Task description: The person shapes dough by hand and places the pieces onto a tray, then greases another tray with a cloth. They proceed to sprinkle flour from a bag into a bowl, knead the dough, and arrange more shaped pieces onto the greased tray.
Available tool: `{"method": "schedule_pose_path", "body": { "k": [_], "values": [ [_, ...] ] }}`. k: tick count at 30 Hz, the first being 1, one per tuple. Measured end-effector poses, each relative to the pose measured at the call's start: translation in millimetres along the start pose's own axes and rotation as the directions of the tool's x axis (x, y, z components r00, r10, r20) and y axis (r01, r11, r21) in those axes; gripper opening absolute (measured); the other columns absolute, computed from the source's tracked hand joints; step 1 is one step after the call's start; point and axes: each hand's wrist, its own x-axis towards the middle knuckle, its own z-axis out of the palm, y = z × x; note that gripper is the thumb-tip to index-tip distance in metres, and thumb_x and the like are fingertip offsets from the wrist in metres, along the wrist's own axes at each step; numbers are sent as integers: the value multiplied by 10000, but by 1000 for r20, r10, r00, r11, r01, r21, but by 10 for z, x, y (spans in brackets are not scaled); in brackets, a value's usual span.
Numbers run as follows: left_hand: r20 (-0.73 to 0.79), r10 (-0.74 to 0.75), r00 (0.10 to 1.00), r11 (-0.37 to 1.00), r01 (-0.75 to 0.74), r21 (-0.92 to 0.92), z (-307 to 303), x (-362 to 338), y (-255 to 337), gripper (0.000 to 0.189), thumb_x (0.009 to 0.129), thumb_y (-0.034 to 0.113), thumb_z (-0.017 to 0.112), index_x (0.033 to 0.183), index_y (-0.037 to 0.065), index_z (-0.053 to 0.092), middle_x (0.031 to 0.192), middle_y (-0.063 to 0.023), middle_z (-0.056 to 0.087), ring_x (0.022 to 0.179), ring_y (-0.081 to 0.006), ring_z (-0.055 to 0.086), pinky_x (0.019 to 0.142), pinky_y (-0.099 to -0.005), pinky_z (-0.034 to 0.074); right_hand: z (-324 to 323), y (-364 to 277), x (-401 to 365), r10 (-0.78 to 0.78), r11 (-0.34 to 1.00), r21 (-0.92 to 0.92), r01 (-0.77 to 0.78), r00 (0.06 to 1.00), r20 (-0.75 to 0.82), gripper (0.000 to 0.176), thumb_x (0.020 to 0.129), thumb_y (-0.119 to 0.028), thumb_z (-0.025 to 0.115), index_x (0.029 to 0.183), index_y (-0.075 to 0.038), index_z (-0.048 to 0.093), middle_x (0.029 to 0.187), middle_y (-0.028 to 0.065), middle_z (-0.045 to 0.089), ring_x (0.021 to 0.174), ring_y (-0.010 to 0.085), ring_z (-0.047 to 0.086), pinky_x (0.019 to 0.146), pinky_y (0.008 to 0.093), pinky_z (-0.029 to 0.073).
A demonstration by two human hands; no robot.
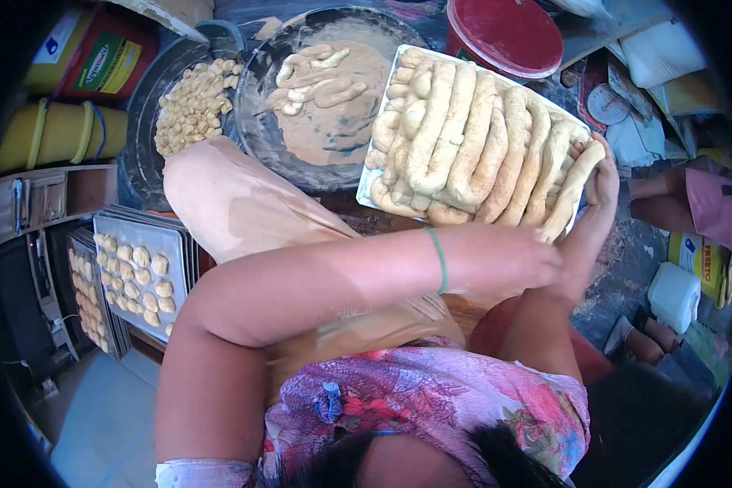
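A white tray (364, 189) lies in front of me, piled with long dough ropes (464, 130) and smaller dough pieces. At its right end, one dough rope (576, 189) runs between my two hands. My right hand (602, 175) is closed around its far end at the tray's right edge. My left hand (533, 256), below a green wristband, crosses over my right forearm and is closed at the rope's near end; its fingertips are partly hidden. Left of the tray, a wide black basin (256, 130) holds brown flour with a few dough ropes (317, 77) on it.
A dark tub (134, 175) of small dough pieces stands at the left. Baking trays (142, 281) with dough balls are stacked below it. A red bucket (504, 37) stands behind the tray. At the right are a white jerrycan (673, 297) and another person's leg (663, 199).
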Motion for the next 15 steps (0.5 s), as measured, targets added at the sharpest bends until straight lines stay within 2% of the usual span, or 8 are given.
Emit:
{"method": "schedule_pose_path", "body": {
  "k": [2, 5, 6, 8, 9, 11, 13, 15],
  "values": [
    [-61, -29, 998, 999, 27, -40, 252, -172, -120, 359, 841, 109, 512, 1196, 60, 531, 1221, -134, 528, 1167, -271, 496, 936, -364, 454, 71, 98, -12, -82, 992, 85, 92, 990, -118, 301, 898, -27, 417, 1194, 7, 460, 1055, 224, 586, 896, 305, 640, 833, 391, 542],
    [-4, -161, 987, 985, 161, 57, 250, -521, -239, 371, 844, 124, 538, 1210, 66, 534, 1261, -132, 515, 1194, -285, 482, 976, -374, 427, 398, 173, 31, -234, 972, -95, 214, 892, -388, 265, 926, -51, 405, 1165, 47, 464, 1036, 223, 584, 867, 302, 642, 800, 388, 551],
    [23, -183, 983, 981, 181, 73, 205, -623, -291, 369, 849, 126, 546, 1213, 65, 534, 1269, -131, 512, 1193, -288, 485, 976, -375, 426, 407, 185, 41, -252, 967, -116, 225, 903, -349, 244, 922, -62, 447, 1134, 50, 493, 1041, 205, 586, 848, 288, 645, 768, 375, 557],
    [-5, -276, 961, 961, 276, 26, 94, -847, -289, 345, 858, 134, 560, 1195, 56, 552, 1268, -138, 513, 1169, -301, 502, 973, -375, 427, 498, 148, 47, -235, 954, 118, 275, 933, -272, 250, 899, -73, 516, 1118, 47, 521, 1030, 178, 597, 792, 255, 643, 700, 335, 555],
    [-55, -345, 937, 938, 343, -45, 13, -962, -255, 324, 862, 140, 565, 1173, 48, 570, 1259, -147, 516, 1146, -310, 517, 969, -376, 429, 554, 134, 66, -343, 938, -147, 315, 907, -244, 269, 895, -86, 533, 1128, 47, 523, 1028, 170, 599, 796, 242, 638, 698, 326, 549],
    [-111, -447, 887, 890, 429, -156, -92, -1178, -189, 312, 873, 137, 570, 1170, 42, 578, 1247, -152, 525, 1125, -319, 532, 966, -376, 430, 625, 105, 118, -510, 701, -628, 336, 852, -113, 308, 885, -111, 567, 1148, 46, 527, 1025, 155, 604, 803, 216, 627, 694, 310, 537],
    [-133, -516, 846, 847, 481, -228, -161, -1376, -141, 332, 886, 120, 569, 1209, 47, 559, 1240, -144, 536, 1128, -319, 533, 967, -375, 429, 552, -45, 304, -328, 875, -419, 242, 933, -148, 332, 882, -134, 589, 1168, 26, 535, 1039, 149, 605, 875, 201, 610, 751, 301, 515],
    [-161, -572, 804, 814, 532, -234, -209, -1528, -89, 317, 888, 121, 570, 1196, 48, 574, 1213, -144, 554, 1121, -311, 539, 966, -371, 430, 604, -161, 420, -169, 918, -384, 102, 975, -145, 341, 883, -169, 607, 1180, -10, 553, 1060, 137, 604, 958, 192, 585, 818, 295, 486]
  ]
}}
